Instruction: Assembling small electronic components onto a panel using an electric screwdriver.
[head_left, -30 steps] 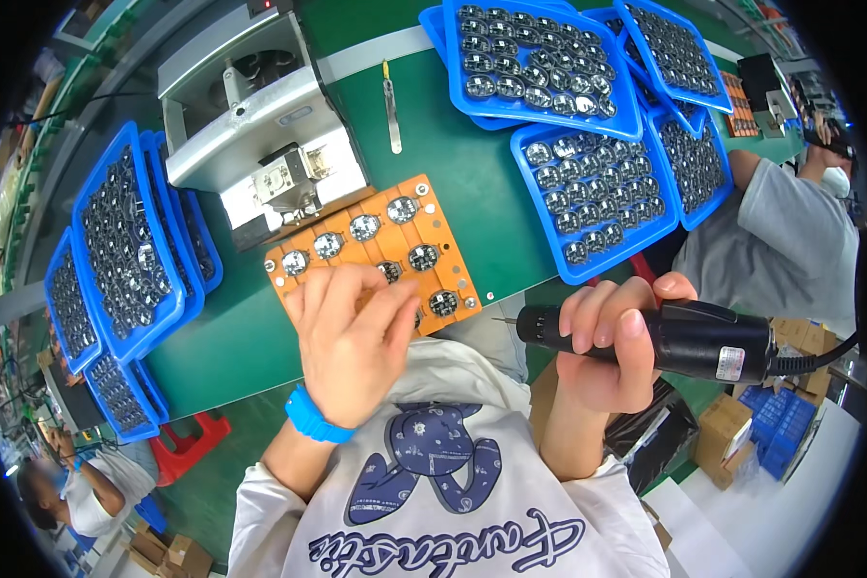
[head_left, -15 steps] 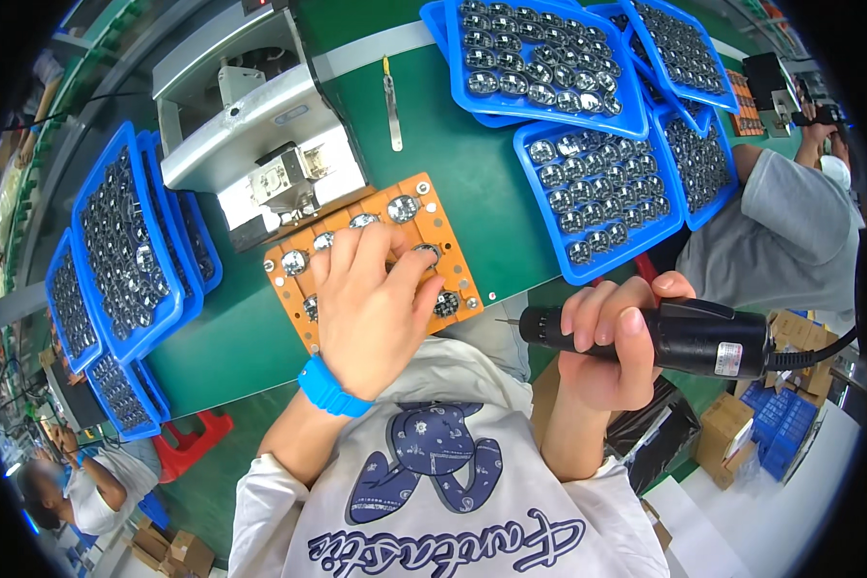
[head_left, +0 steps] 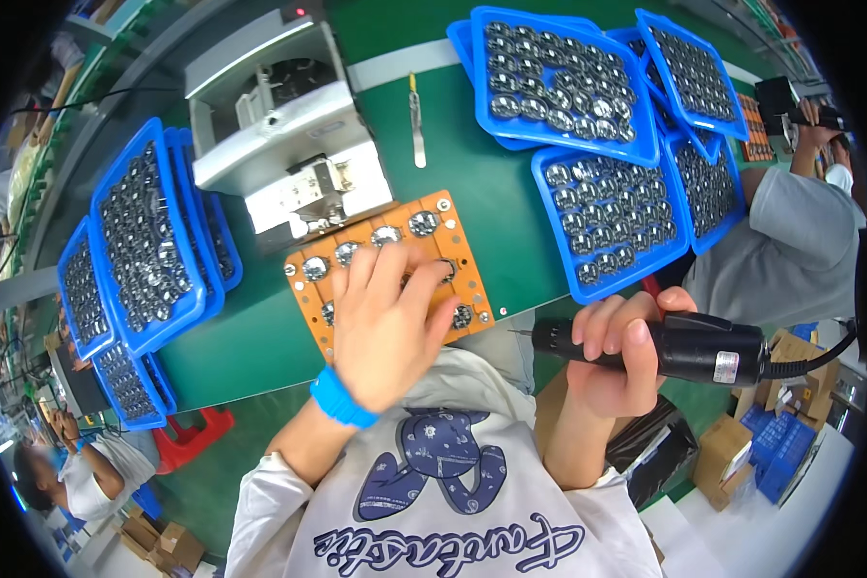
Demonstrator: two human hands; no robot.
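Loosely curled, the left hand overlies an orange rectangular board, grip unclear, while the right hand clasps a black cylindrical screwdriver.

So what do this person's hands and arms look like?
No gloves! The left hand wears a bright blue wristband, and the right hand has no band at all. Loose white sleeves end well above both hands, so the lower arms are bare.
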